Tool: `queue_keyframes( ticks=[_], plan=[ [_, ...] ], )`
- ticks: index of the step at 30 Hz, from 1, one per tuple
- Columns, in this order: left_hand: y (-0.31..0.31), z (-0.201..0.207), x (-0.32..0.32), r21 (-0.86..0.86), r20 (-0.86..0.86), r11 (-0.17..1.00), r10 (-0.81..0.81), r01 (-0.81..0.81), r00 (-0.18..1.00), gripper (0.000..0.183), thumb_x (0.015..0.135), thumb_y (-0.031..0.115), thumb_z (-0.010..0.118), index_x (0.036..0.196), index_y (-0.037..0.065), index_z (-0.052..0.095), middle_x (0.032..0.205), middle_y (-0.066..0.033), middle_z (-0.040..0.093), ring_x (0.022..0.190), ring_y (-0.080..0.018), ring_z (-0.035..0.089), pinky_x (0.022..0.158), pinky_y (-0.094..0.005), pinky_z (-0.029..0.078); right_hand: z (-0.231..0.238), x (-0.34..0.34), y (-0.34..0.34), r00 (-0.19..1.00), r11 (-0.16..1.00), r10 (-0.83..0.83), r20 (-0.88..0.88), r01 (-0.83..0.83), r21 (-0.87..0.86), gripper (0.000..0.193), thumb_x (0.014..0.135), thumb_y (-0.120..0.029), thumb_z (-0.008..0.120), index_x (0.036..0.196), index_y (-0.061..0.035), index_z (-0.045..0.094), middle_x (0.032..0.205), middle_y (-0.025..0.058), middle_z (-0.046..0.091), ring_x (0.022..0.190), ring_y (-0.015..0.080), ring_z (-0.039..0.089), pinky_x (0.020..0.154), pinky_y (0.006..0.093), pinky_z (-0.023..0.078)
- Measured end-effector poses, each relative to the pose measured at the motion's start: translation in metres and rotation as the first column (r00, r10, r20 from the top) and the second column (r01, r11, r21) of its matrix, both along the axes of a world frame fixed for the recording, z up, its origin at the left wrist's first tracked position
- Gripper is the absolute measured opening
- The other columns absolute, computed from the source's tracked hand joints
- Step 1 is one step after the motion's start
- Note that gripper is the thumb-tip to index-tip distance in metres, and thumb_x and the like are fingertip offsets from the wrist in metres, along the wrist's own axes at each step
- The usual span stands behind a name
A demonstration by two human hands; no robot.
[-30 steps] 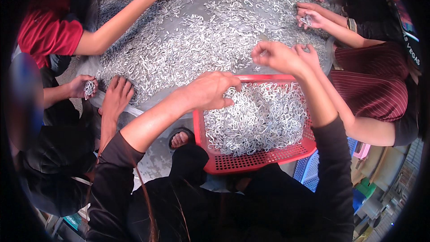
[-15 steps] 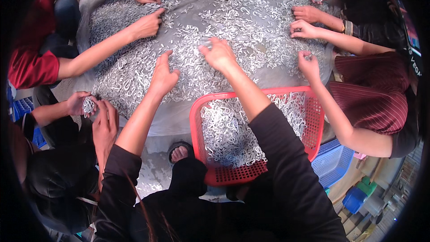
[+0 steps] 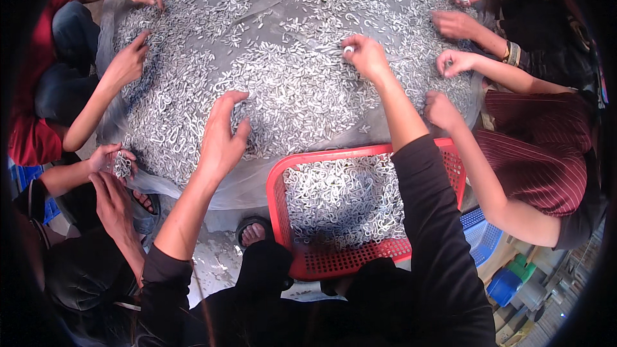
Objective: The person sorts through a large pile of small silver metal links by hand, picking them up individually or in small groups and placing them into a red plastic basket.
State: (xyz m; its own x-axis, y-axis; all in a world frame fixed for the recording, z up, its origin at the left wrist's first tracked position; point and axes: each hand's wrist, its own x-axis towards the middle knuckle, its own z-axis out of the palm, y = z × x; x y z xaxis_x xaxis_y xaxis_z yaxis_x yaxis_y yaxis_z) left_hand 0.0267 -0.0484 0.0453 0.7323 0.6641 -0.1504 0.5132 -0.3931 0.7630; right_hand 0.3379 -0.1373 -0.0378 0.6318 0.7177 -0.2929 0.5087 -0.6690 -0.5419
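Note:
Over the near left part of a wide spread of small silvery-white metal pieces [image 3: 283, 96], my left hand [image 3: 222, 138] hovers or rests with thumb and fingers apart and nothing visible in it. Farther off to the right, my right hand [image 3: 369, 59] has thumb and fingers pinched on a small white metal piece [image 3: 349, 49], whose exact shape is too small to make out. Below my right forearm stands a red perforated plastic basket [image 3: 277, 205], filled with white S-shaped metal hooks [image 3: 340, 196]. My right sleeve hides part of its right side.
A clear plastic sheet [image 3: 241, 186] lies under the pieces. Co-workers' hands reach in on both sides; at left one hand [image 3: 112, 160] holds a bunch of hooks. A blue basket [image 3: 482, 234] stands right of the red one. My sandalled foot [image 3: 252, 232] is beside it.
My right hand has moved right and slightly farther away, now with a white piece in its fingers. My left hand has shifted a little nearer. The red-sleeved co-worker's hands have drawn left.

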Motion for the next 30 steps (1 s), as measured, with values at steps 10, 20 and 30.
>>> queue_keyframes(
  ticks=[10,20,30],
  plan=[
    [0.001,0.011,0.001,-0.026,-0.004,0.999,-0.023,0.023,1.0,0.032,0.078,0.002,0.051,0.109,0.009,0.051,0.117,-0.0063,0.048,0.108,-0.0207,0.047,0.081,-0.0327,0.043,-0.019,-0.007,0.046,0.968,0.995,0.081,0.236,-0.092,0.038,0.034,0.072,-0.007,0.055,0.103,-0.0189,0.057,0.105,0.0133,0.052,0.101,0.0318,0.051,0.086,0.0384,0.042],
    [0.016,-0.003,0.001,-0.058,0.012,0.997,0.06,-0.059,0.998,0.025,0.074,0.001,0.052,0.099,0.005,0.057,0.098,-0.0106,0.058,0.093,-0.0258,0.056,0.077,-0.0316,0.042,0.055,-0.081,0.008,0.85,0.851,0.502,-0.161,-0.452,0.269,0.029,0.069,-0.002,0.062,0.098,-0.0077,0.06,0.086,0.0083,0.062,0.078,0.0219,0.059,0.071,0.0321,0.047],
    [0.051,-0.037,0.039,0.158,0.002,0.983,-0.093,0.092,0.996,0.024,0.077,0.006,0.052,0.1,0.003,0.058,0.1,-0.0131,0.059,0.093,-0.028,0.057,0.083,-0.0352,0.043,0.036,-0.02,-0.014,0.923,0.988,0.153,-0.352,-0.146,0.044,0.025,0.076,-0.003,0.059,0.1,-0.0044,0.06,0.086,0.0034,0.063,0.071,0.008,0.057,0.065,0.022,0.045]
  ],
)
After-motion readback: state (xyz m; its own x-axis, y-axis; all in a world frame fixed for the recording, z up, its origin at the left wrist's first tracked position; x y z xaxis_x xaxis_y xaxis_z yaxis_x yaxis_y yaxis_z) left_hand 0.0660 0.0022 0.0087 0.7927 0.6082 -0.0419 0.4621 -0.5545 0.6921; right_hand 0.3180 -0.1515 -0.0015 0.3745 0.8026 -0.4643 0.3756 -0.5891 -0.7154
